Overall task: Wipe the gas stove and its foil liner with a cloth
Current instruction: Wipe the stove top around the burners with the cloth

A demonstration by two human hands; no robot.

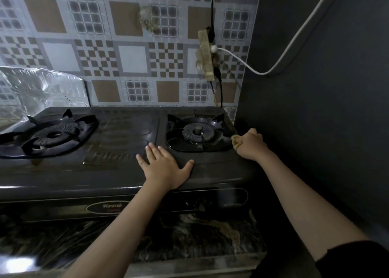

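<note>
A crinkled silver foil liner (40,88) stands behind the black two-burner gas stove (117,143) on the dark marbled bench (189,235). The left hand (163,165) lies flat, fingers spread, on the stove top. The right hand (249,144) is closed around a small yellowish cloth (235,140) at the stove's right edge.

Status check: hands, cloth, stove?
Left hand flat on stove top. Right hand fisted on cloth, at stove's right edge. Dark wall close alongside.
</note>
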